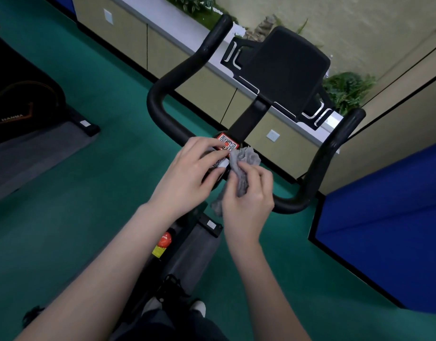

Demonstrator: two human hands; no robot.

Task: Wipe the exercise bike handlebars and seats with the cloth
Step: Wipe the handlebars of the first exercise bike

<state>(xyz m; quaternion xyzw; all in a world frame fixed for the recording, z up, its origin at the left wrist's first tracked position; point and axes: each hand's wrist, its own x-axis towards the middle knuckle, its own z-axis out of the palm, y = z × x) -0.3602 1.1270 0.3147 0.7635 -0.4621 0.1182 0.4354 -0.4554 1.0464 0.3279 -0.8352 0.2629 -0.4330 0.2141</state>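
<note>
The handlebars [155,104] are a black U-shaped bar, matte and curved. Its two forward horns flank a dark console panel [286,67] on the centre stem. The seat is not in view and is judged not yet reached.

Right hand [249,200]: fingers and thumb are curled round the cloth [241,168], gripping it at mid-length over the centre of the bar. Left hand [187,178]: fingertips reach the cloth's edge over the stem. It cannot be told whether they pinch the cloth or only rest there.

Hazards:
- The cloth is bunched into a wad. Wiping in this form would probably contact only a narrow strip and leave the underside of the bar unwiped.
- A loose tail hangs below the right hand and could snag on the stem hardware.
- The red QR sticker [227,142] lies just beside the cloth. Rubbing may lift its edge.

The cloth is grey, soft and heavily crumpled, with a ruffled upper end and a limp lower tail.
</note>
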